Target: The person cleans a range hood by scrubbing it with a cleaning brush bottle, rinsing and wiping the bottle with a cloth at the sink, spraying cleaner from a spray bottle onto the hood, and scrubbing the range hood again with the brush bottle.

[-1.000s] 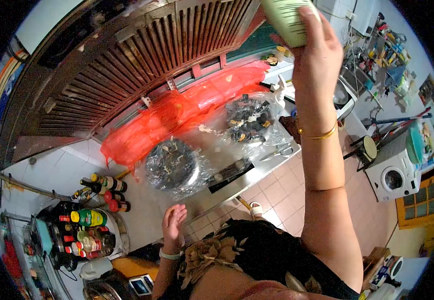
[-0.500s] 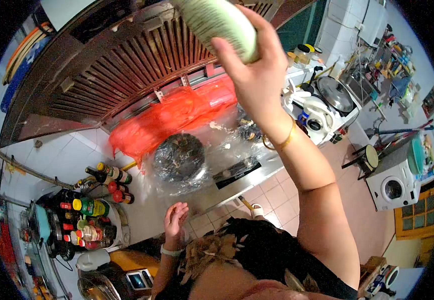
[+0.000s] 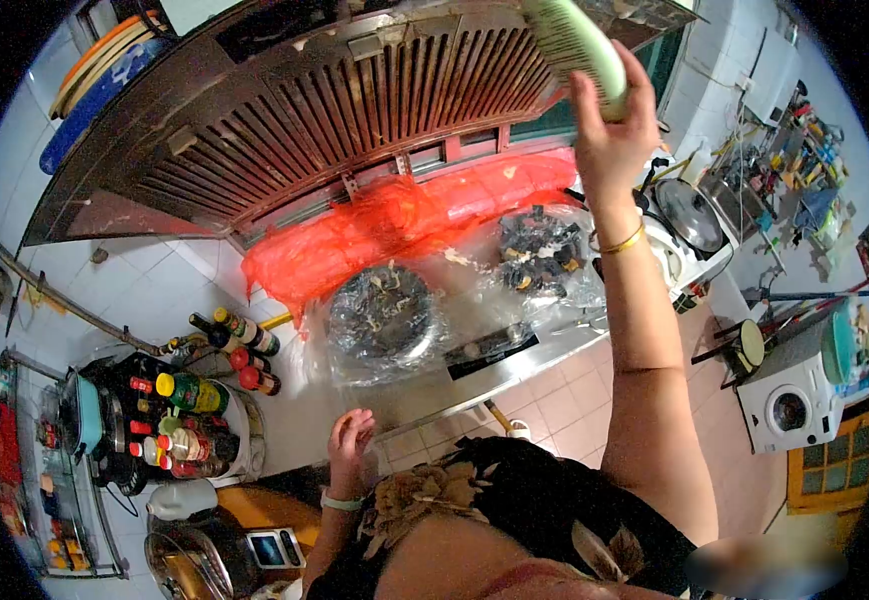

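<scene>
My right hand (image 3: 619, 140) is raised high and wrapped round a pale green brush (image 3: 579, 55), whose dark bristles face the brown slatted range hood (image 3: 354, 120). The brush is close to the hood's right end, and I cannot tell whether it touches. Low in front of my body, my left hand (image 3: 350, 438) holds nothing, its fingers loosely bent and apart. Beneath the hood lies the cooktop; clear plastic film covers its left burner (image 3: 382, 315) and right burner (image 3: 539, 250), with dark and pale bits of debris on top.
Red plastic sheeting (image 3: 404, 215) runs along the back behind the burners. Several sauce bottles (image 3: 194, 392) stand at the left. A lidded pan (image 3: 687, 215) sits on the right counter, and a washing machine (image 3: 789, 405) stands farther right.
My right hand has carried the brush to the right and farther from my body along the hood. The view has shifted, showing more of the hood and the right burner. My left hand stays low.
</scene>
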Motion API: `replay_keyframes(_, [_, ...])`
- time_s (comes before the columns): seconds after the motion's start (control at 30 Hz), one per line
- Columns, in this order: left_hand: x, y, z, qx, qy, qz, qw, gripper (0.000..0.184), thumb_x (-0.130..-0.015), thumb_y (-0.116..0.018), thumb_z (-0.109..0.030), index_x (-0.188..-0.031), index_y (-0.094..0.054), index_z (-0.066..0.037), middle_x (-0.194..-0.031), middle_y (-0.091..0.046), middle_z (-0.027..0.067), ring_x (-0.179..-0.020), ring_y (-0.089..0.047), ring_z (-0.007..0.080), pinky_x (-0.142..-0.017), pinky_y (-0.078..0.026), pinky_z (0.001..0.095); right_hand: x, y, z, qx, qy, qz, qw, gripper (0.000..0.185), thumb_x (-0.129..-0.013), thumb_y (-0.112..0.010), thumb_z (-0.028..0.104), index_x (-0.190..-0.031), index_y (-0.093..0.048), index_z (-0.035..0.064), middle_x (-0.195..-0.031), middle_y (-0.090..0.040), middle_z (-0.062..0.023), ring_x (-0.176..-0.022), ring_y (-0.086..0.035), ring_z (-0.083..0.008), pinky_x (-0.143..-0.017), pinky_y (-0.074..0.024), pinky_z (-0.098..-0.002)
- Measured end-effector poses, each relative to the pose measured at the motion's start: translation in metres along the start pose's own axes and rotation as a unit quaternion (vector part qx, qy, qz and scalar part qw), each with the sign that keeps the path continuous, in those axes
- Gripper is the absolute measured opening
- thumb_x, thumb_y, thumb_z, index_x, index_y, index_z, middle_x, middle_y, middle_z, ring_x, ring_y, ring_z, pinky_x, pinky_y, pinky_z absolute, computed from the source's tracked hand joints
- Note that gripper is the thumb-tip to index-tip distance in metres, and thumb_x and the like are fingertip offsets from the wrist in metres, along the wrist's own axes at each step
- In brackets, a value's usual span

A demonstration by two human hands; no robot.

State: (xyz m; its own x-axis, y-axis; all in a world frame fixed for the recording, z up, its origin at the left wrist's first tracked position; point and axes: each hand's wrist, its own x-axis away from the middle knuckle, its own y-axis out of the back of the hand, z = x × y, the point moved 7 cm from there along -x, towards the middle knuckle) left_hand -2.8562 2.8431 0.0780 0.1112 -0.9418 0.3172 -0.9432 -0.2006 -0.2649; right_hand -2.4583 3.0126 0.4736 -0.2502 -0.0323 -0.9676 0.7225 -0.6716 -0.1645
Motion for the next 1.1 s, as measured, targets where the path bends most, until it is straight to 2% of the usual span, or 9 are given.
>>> replay_keyframes(0.13, [-0.004, -0.003, -0.002, -0.001, 0.011, -0.013, 1.0, 0.033, -0.098, -0.053, -0.02, -0.124, -0.051, -0.001, -0.123, -0.061, 0.0118, -0.11, -0.06, 0.0206, -0.095, -0.047, 0.0335, 0.002, -0.039, 0.069, 0.033, 0.171, 0.038, 0.984, 0.048, -0.078, -0.076, 0.004, -0.122, -0.058, 0.001, -0.106, -0.066, -0.0143, -0.094, -0.066, -0.0237, -0.082, -0.0525, -0.0318])
replay_keyframes(0.33, [-0.017, -0.002, 0.007, 0.022, -0.031, 0.029, 0.999, 0.032, -0.099, -0.054, -0.022, -0.122, -0.053, 0.0, -0.12, -0.062, 0.0137, -0.107, -0.061, 0.0202, -0.092, -0.049, 0.0326, 0.002, -0.052, 0.07, 0.032, 0.17, 0.027, 0.984, 0.052, -0.073, -0.077, 0.001, -0.121, -0.059, 0.002, -0.106, -0.064, -0.0138, -0.093, -0.064, -0.0277, -0.082, -0.0517, -0.0333])
replay_keyframes(0.6, [-0.013, 0.027, 0.032, 0.011, -0.015, 0.005, 1.0, 0.032, -0.096, -0.058, -0.017, -0.123, -0.052, -0.002, -0.118, -0.062, 0.0092, -0.105, -0.062, 0.0204, -0.094, -0.05, 0.0345, -0.021, 0.016, 0.002, 0.121, 0.134, -0.016, 0.983, 0.043, -0.081, -0.075, 0.006, -0.121, -0.06, 0.0014, -0.109, -0.066, -0.0136, -0.094, -0.066, -0.0236, -0.082, -0.0525, -0.0316])
replay_keyframes(0.63, [-0.011, 0.025, 0.023, -0.091, -0.08, 0.013, 0.993, 0.031, -0.095, -0.058, -0.017, -0.123, -0.052, -0.003, -0.116, -0.063, 0.0086, -0.105, -0.062, 0.0201, -0.093, -0.051, 0.0338, -0.024, 0.024, -0.005, 0.141, 0.151, -0.022, 0.978, 0.043, -0.081, -0.075, 0.007, -0.121, -0.06, 0.0019, -0.109, -0.066, -0.0133, -0.094, -0.066, -0.0233, -0.081, -0.0525, -0.0312])
replay_keyframes(0.73, [-0.02, 0.027, 0.029, -0.018, -0.001, -0.018, 1.0, 0.032, -0.095, -0.057, -0.016, -0.124, -0.052, -0.004, -0.116, -0.062, 0.0079, -0.108, -0.062, 0.0199, -0.089, -0.052, 0.0318, -0.032, 0.049, -0.036, 0.185, 0.185, -0.035, 0.965, 0.043, -0.081, -0.076, 0.01, -0.12, -0.06, 0.0033, -0.109, -0.066, -0.0127, -0.093, -0.066, -0.0229, -0.081, -0.0522, -0.0305])
replay_keyframes(0.83, [-0.018, 0.015, 0.021, -0.091, -0.049, 0.02, 0.994, 0.034, -0.096, -0.057, -0.019, -0.125, -0.051, -0.005, -0.121, -0.06, 0.0082, -0.11, -0.06, 0.0201, -0.091, -0.05, 0.032, -0.041, 0.075, -0.079, 0.182, 0.12, -0.039, 0.975, 0.041, -0.082, -0.075, 0.011, -0.12, -0.06, 0.0039, -0.107, -0.066, -0.0129, -0.092, -0.067, -0.0222, -0.08, -0.0529, -0.0301])
replay_keyframes(0.93, [-0.016, -0.001, 0.021, -0.047, 0.012, -0.023, 0.999, 0.034, -0.097, -0.056, -0.021, -0.127, -0.05, -0.004, -0.126, -0.058, 0.0089, -0.112, -0.059, 0.0208, -0.096, -0.048, 0.0339, -0.043, 0.097, -0.113, 0.135, 0.018, -0.039, 0.99, 0.04, -0.084, -0.074, 0.011, -0.121, -0.059, 0.0033, -0.108, -0.067, -0.0116, -0.094, -0.065, -0.0167, -0.081, -0.0533, -0.0287])
replay_keyframes(1.0, [-0.018, -0.016, 0.016, -0.014, -0.027, -0.011, 0.999, 0.03, -0.095, -0.06, -0.019, -0.119, -0.057, -0.002, -0.111, -0.063, 0.0083, -0.102, -0.063, 0.0184, -0.086, -0.052, 0.0302, -0.041, 0.114, -0.124, 0.126, 0.009, -0.098, 0.987, 0.036, -0.085, -0.074, 0.015, -0.118, -0.062, 0.003, -0.105, -0.069, -0.0112, -0.092, -0.067, -0.0167, -0.081, -0.0545, -0.0293])
replay_keyframes(1.1, [-0.022, -0.035, 0.019, 0.007, -0.02, -0.007, 1.0, 0.031, -0.095, -0.06, -0.02, -0.12, -0.056, -0.001, -0.115, -0.064, 0.0096, -0.104, -0.063, 0.0189, -0.089, -0.051, 0.0313, -0.04, 0.13, -0.144, 0.231, -0.006, -0.102, 0.968, 0.037, -0.084, -0.075, 0.02, -0.115, -0.064, 0.0033, -0.104, -0.07, -0.0121, -0.089, -0.069, -0.0184, -0.078, -0.0548, -0.0302])
